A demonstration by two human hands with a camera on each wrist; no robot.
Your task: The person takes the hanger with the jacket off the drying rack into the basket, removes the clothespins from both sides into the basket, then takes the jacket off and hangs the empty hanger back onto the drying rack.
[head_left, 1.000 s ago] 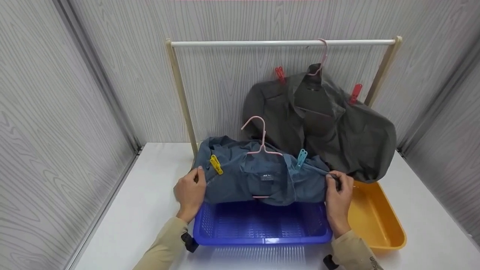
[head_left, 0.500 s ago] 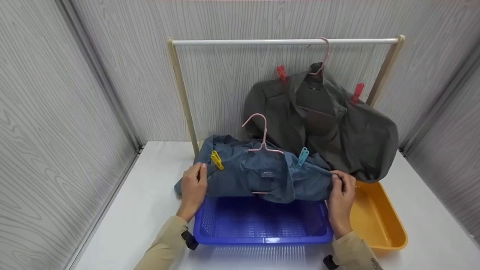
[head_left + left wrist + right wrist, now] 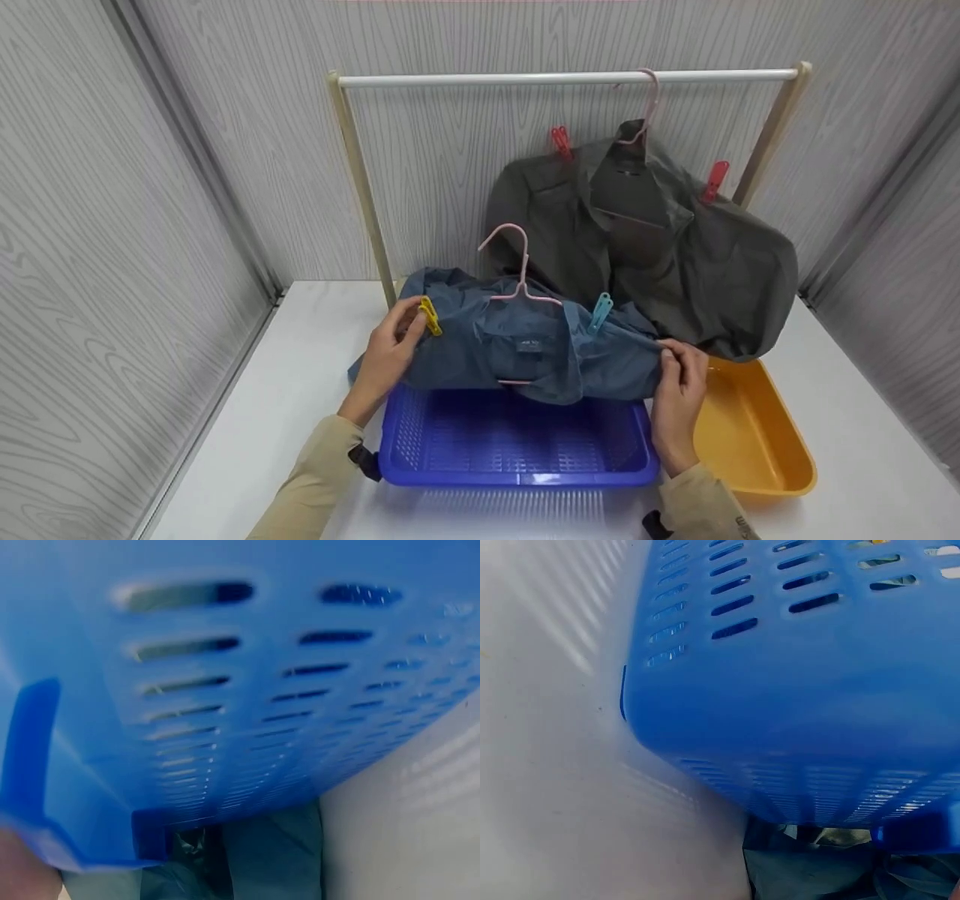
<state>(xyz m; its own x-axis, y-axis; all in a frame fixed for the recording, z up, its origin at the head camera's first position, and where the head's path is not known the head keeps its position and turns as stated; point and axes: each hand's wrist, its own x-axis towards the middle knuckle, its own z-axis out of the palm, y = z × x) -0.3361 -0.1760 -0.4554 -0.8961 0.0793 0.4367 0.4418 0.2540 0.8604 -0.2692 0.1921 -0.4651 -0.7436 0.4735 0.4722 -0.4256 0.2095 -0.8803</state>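
Note:
A blue shirt (image 3: 465, 360) on a pink hanger (image 3: 523, 277) lies bunched over the back of the blue basket. My left hand (image 3: 388, 352) has its thumb and index finger at the yellow clothespin (image 3: 431, 315), pinching it on the shirt's left shoulder. My right hand (image 3: 681, 390) pinches the shirt's right edge between thumb and fingers. A light-blue clothespin (image 3: 601, 313) is clipped to the right shoulder. Both wrist views are mostly filled by the basket wall, with shirt cloth (image 3: 274, 855) hanging at the bottom of the left one.
The blue basket (image 3: 517, 478) stands in front, beside a yellow tray (image 3: 791, 450) on the right. Behind, a rack with a white bar (image 3: 487, 79) carries a dark grey garment (image 3: 720, 277) on a pink hanger, with two red clothespins (image 3: 715, 181). Walls close in the white table.
My left hand has left the shirt's left edge and moved up and right onto the yellow clothespin. The right hand keeps its grip on the cloth.

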